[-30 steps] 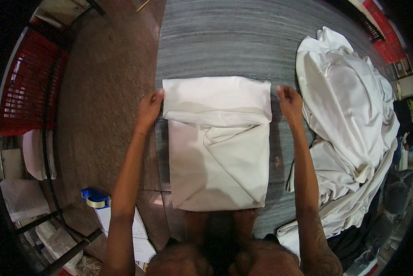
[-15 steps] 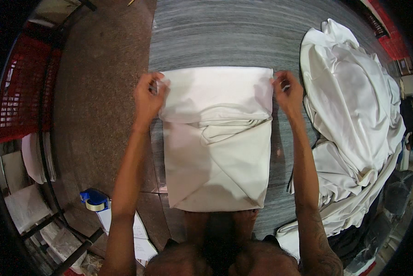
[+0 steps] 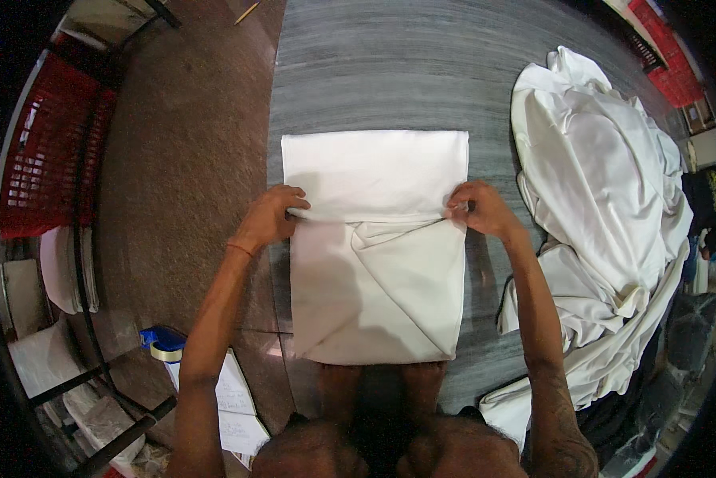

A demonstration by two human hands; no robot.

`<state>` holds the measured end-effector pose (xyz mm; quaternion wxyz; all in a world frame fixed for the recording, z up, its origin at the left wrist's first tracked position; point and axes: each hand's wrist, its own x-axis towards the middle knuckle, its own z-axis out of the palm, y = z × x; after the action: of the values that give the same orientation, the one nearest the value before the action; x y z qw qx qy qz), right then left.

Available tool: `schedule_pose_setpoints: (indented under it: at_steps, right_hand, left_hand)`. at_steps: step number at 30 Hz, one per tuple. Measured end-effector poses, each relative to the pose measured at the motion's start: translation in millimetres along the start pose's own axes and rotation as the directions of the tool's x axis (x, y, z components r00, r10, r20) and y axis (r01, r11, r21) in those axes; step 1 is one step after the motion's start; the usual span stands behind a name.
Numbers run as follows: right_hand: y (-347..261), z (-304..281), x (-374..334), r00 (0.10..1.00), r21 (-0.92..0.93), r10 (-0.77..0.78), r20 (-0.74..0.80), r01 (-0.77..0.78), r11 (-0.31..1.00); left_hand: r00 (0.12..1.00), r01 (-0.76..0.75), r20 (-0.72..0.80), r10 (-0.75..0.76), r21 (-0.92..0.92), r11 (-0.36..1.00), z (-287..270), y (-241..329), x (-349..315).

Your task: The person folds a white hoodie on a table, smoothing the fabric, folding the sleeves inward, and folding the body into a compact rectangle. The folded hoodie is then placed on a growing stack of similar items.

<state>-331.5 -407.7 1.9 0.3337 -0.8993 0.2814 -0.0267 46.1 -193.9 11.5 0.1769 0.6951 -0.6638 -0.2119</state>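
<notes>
A folded white cloth (image 3: 382,295) lies flat in front of me, its far part turned over as a smooth band (image 3: 378,171). Below the band's near edge, slanting folds cross the lower half. My left hand (image 3: 272,215) is closed at the left end of that edge, thumb and fingers pinching the fabric. At the opposite end, my right hand (image 3: 484,210) pinches the edge between thumb and curled fingers. A large heap of loose white cloth (image 3: 605,183) lies to the right, apart from my right hand.
Beneath the cloth is a grey streaked surface (image 3: 390,56), with brown flooring (image 3: 190,167) to its left. A blue tape dispenser (image 3: 160,342) and an open notebook (image 3: 234,398) lie near my left forearm. Left stands a red crate (image 3: 51,151) by a dark rack; a pencil (image 3: 247,13) lies far off.
Both hands have moved from the cloth's far corners nearer to me, to the band's near edge. That edge now lies straighter, covering part of the bunched folds.
</notes>
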Motion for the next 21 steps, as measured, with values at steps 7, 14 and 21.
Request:
schedule_pose_setpoints:
  at_steps: [7,14,21]
  right_hand:
    - [-9,-33,19,0.905,0.216,0.285,-0.316,-0.223,0.95]
    - [10,-17,31,0.932,-0.016,0.039,-0.359,-0.047,0.999]
    - [80,-15,102,0.861,-0.153,0.051,-0.505,-0.147,0.977]
  left_hand:
    - [0.943,-0.001,-0.334,-0.01,-0.033,0.999,-14,-29,37]
    - [0.97,0.099,-0.226,-0.09,0.03,0.995,-28,3,72]
    - [0.964,0.235,0.08,-0.254,0.197,0.952,-11,-53,133]
